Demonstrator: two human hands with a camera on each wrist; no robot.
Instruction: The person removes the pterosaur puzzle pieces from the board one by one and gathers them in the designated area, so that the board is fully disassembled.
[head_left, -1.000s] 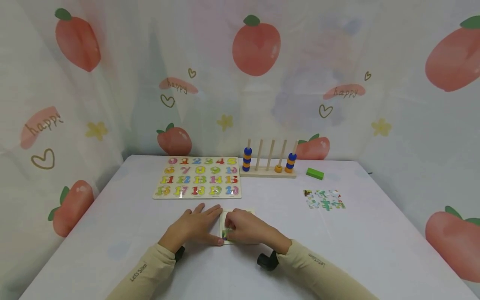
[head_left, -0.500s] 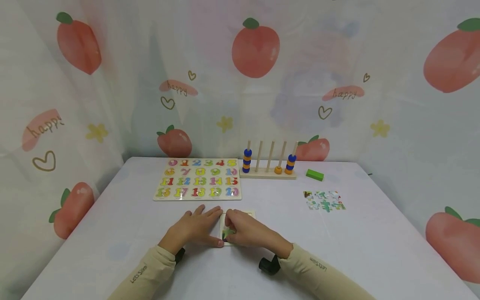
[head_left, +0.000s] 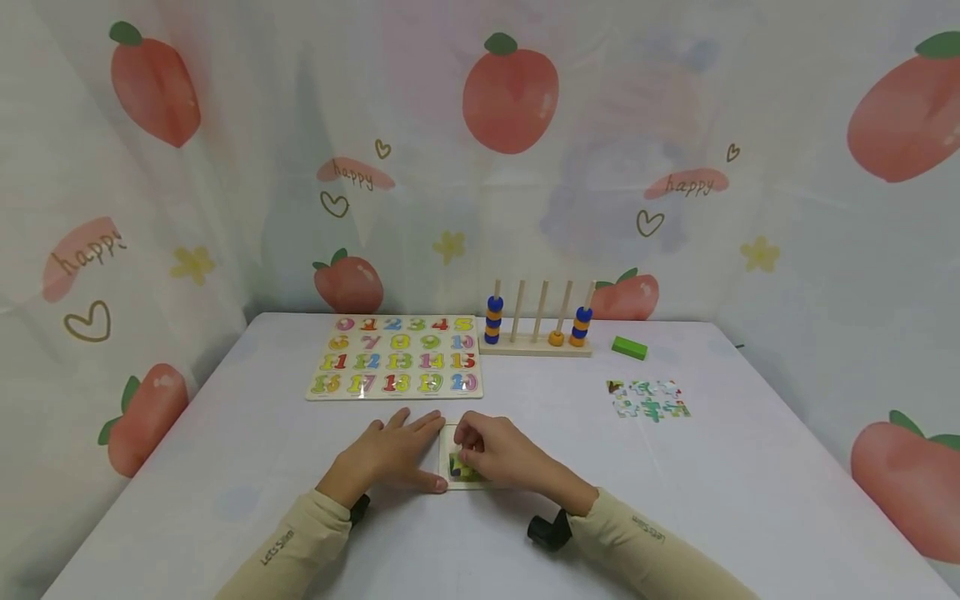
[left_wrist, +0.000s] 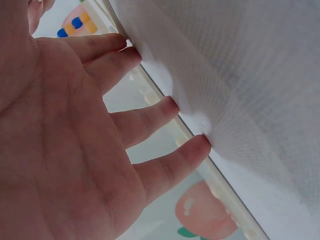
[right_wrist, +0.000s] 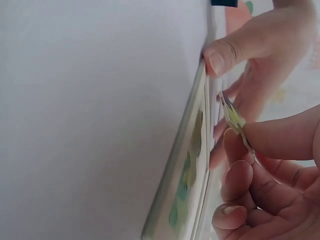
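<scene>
My right hand (head_left: 501, 450) pinches a small green-and-yellow jigsaw piece (right_wrist: 232, 116) between thumb and index finger. In the right wrist view the piece stands tilted, apart from the shallow puzzle tray (right_wrist: 172, 170). Some picture pieces (right_wrist: 182, 185) lie inside that tray, most of which my right hand covers in the head view. My left hand (head_left: 392, 454) rests at the tray's left side with fingers spread and straight; its thumb touches the near left corner of the frame.
Behind the hands lies a number puzzle board (head_left: 397, 357). Beside it stands a bead-stacking counter (head_left: 536, 348) with upright pegs. On the right are a green block (head_left: 629, 347) and several loose jigsaw pieces (head_left: 649, 400). A patterned curtain (head_left: 420, 100) hangs behind the white table (head_left: 255, 442).
My right hand has shifted slightly right, and the piece in its fingers now shows more fully above the tray. My left hand has stayed in place.
</scene>
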